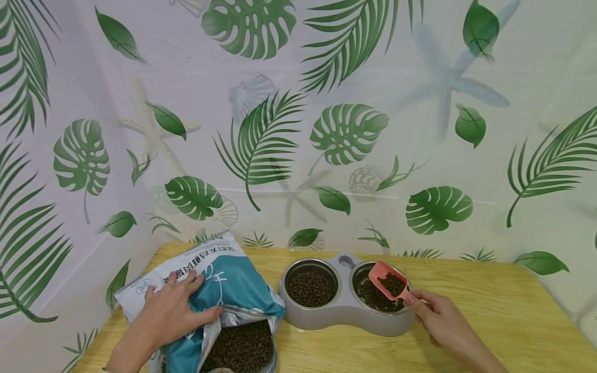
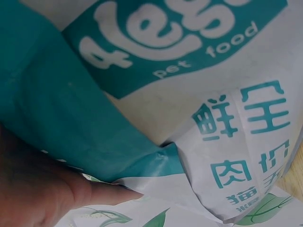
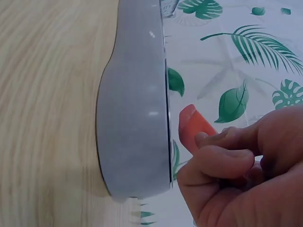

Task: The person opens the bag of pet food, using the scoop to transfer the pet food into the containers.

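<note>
In the head view my right hand (image 1: pixel 443 318) pinches the handle of a pink scoop (image 1: pixel 379 270). Brown kibble lies in the scoop, which is over the right bowl (image 1: pixel 361 300) of a grey double pet feeder (image 1: pixel 322 318). That bowl holds a thin layer of kibble, while the left bowl (image 1: pixel 311 282) is fuller. On the left, my left hand (image 1: pixel 170 305) rests with spread fingers on a teal and white pet food bag (image 1: pixel 247 280), its thumb near the torn mouth. Kibble shows inside the bag. The right wrist view has the scoop (image 3: pixel 191 127) beside the feeder's rim.
The feeder and the bag are side by side on a wood-grain table (image 1: pixel 471 290). Behind them hangs a white sheet (image 1: pixel 280 217) printed with green leaves, starfish and shells. The bag's side touches or nearly touches the feeder.
</note>
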`<state>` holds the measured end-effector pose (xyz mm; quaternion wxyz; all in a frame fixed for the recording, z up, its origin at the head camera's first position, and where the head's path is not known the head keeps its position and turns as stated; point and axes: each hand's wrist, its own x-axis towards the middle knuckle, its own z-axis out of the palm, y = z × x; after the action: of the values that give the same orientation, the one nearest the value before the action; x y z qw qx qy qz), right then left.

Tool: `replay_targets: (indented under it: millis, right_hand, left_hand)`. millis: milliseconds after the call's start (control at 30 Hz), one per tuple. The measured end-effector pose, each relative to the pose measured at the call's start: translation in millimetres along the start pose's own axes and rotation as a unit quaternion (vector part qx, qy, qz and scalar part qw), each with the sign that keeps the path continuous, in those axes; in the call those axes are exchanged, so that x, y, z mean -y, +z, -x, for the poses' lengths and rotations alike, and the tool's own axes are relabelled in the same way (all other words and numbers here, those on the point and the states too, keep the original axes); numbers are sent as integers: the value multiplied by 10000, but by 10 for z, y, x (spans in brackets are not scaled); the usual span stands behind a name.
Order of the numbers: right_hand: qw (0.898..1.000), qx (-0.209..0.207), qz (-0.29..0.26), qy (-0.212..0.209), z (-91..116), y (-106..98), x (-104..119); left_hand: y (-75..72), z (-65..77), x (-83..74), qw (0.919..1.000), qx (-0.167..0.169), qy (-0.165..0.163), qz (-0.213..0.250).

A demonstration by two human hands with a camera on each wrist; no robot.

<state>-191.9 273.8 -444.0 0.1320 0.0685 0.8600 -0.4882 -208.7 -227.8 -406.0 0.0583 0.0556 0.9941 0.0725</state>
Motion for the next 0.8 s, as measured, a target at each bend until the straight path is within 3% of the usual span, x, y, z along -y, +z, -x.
replay_targets:
  millis: [167,300,600,800]
  right_hand:
    - [9931,-336,1083,-300,-43,-21,-60]
    - [9770,-623,1873,-801,-69,-20,-103]
    - [9360,-1319,2753,-1754,-70,61,-167]
    - [9244,-1315,3175,-1653,-68,71,-137]
  left_hand:
    - [-3,-6,4,10000,-14,19,1]
    - [1,-3,8,10000,5,21,16]
    - [1,1,12,9999,-101,93,33]
    - [-3,3,12,9999,-38,73,66]
